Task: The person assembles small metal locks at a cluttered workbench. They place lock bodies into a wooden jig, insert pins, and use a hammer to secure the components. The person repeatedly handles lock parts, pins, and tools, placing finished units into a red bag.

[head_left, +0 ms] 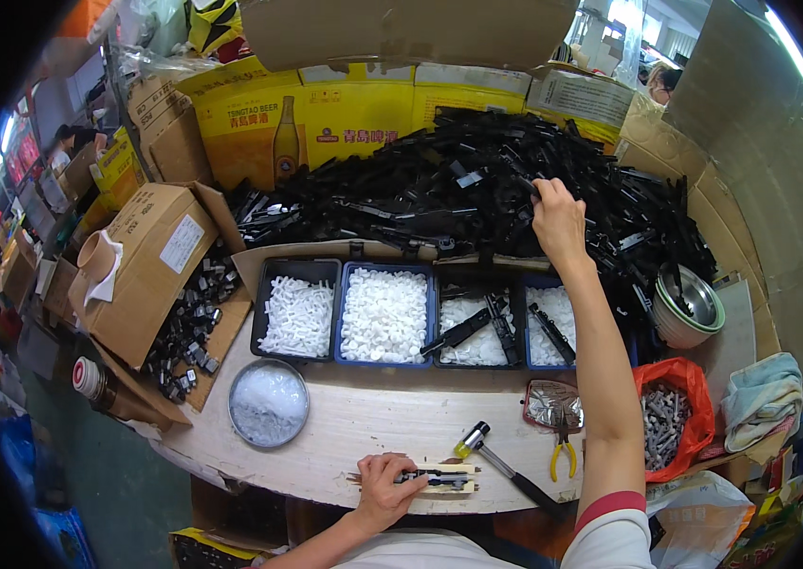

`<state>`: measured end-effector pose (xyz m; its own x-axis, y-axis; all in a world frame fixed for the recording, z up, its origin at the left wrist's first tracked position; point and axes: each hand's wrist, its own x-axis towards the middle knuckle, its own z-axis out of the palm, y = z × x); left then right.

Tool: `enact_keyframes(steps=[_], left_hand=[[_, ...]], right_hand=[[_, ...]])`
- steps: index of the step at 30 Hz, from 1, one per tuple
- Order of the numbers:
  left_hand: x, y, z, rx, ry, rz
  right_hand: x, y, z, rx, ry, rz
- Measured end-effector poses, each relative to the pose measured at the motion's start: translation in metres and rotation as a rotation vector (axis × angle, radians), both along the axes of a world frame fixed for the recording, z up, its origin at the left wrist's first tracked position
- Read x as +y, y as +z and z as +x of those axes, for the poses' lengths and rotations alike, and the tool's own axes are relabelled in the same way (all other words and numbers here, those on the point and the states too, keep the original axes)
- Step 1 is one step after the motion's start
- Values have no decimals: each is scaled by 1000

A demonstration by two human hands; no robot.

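At the near edge of the table, my left hand [384, 493] is closed over a cream-coloured block fixture [458, 482], its fingers on a slim black part [435, 476] lying in it. My right arm stretches far forward over the bins. At the big pile of long black parts [392, 194], my right hand [560, 223] has its fingertips pinched on a black elongated part [521, 173] at the top. A hammer [506, 467] with a yellow-ended head lies right of the fixture, beside yellow-handled pliers [563, 459].
Bins of small white parts [384, 315] line the table's middle, black parts lying across two. A round dish [269, 403] holds clear pieces. Metal pieces [195, 327] spill from a carton [150, 256]. Stacked bowls [686, 318], a red bag [702, 417] and a towel [762, 400] stand right.
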<state>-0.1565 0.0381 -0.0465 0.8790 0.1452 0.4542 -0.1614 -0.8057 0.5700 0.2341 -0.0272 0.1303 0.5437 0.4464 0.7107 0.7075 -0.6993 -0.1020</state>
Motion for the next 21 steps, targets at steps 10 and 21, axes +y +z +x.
enact_keyframes(steps=[10,21], left_hand=[[4,1,-4,-24,37,-187],[23,4,-30,20,163,-245]], right_hand=[[-54,-84,-219,575,521,-207],[-56,-142,-309,500,532,-184]])
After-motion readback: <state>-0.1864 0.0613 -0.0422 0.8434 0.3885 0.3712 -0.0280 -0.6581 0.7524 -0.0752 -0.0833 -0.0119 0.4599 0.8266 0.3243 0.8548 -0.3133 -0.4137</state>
